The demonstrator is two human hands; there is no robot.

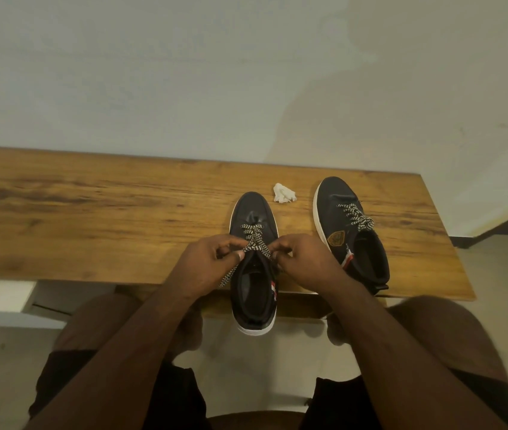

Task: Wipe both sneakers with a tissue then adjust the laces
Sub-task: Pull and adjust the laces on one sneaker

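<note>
A long wooden tabletop (91, 212) runs across the view against a pale wall, its left stretch showing only grain. Toward the middle, the left hand (206, 265) has its fingers curled, thumb and fingertips pinching one strand of the black-and-white lace (254, 240) of the near sneaker (254, 293); a loose end of that lace trails down past the wrist. This dark sneaker with a white sole points away from the person, its heel hanging over the front edge of the tabletop. Just across the tongue, the right hand (304, 262) is closed on the other strand of the same lace, so the two hands sit close together over the eyelets. Beyond the toe, a crumpled white tissue (283, 193) lies on the wood between the two shoes. Farther right stands the second sneaker (352, 231), angled slightly, laces loosely bunched on its tongue, apart from both hands.
</note>
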